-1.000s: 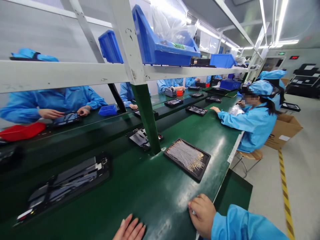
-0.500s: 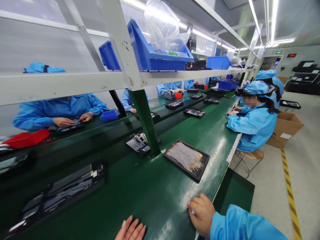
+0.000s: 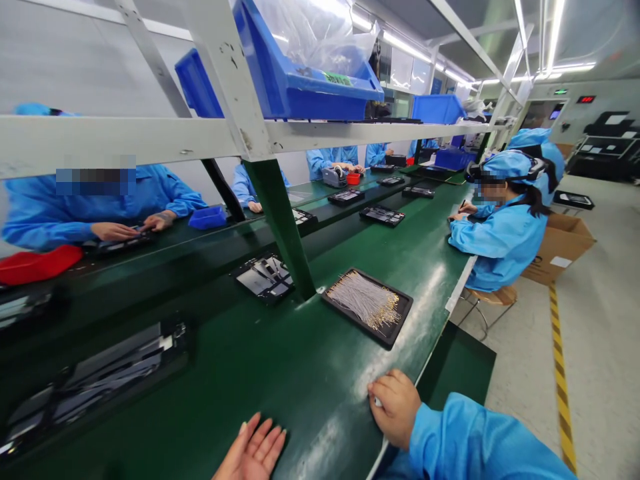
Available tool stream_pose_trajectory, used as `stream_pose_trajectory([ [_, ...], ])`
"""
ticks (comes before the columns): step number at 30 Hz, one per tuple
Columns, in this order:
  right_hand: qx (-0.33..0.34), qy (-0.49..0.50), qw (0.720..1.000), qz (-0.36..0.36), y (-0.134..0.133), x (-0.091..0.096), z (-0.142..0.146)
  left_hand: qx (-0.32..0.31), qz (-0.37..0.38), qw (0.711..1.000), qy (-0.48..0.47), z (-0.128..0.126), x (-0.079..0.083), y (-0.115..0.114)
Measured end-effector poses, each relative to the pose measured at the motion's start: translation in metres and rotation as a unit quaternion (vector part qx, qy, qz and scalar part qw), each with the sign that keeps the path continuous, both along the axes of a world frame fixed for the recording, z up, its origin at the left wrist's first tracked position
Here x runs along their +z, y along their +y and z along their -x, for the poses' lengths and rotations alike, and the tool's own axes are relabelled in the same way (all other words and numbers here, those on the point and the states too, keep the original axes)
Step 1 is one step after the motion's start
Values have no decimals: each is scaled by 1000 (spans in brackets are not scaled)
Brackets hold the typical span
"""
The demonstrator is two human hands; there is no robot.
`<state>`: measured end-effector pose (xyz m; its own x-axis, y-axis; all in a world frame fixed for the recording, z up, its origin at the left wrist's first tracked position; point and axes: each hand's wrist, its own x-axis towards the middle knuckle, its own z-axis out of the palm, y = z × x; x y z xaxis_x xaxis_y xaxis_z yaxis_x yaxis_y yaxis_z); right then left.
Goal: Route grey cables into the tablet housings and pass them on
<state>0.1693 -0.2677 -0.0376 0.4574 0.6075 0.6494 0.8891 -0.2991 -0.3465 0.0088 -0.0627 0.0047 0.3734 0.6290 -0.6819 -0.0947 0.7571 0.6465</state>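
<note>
**Hands parked on the green bench, one pinching something tiny**

Standing behind this bench, and right now nobody's hands here are mid-assembly. The person's right hand sits curled at the near edge of the green table, its fingers closed around a small pale object. Only a sliver pokes out, so I can't say what it is. The left hand lies well apart from it on the tabletop, palm up, fingers loosely spread and holding nothing.

My read is that this is a gap between steps, not the middle of one. Farther up the table there's a black tray of grey wires with gold tips, and off to the left sits a black tray of metal parts. Neither hand is touching them. Getting at those wires would call for a forward reach, and the left hand is the free one.

Down the far side of the table, a co-worker in a blue smock and cap is bent over their own spot.
</note>
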Motion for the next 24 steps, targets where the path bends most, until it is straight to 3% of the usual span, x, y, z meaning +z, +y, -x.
stream_pose_trajectory([
  [24,9,22,999,41,-3,0,-1,1,10,1000,6,-3,2,-1],
])
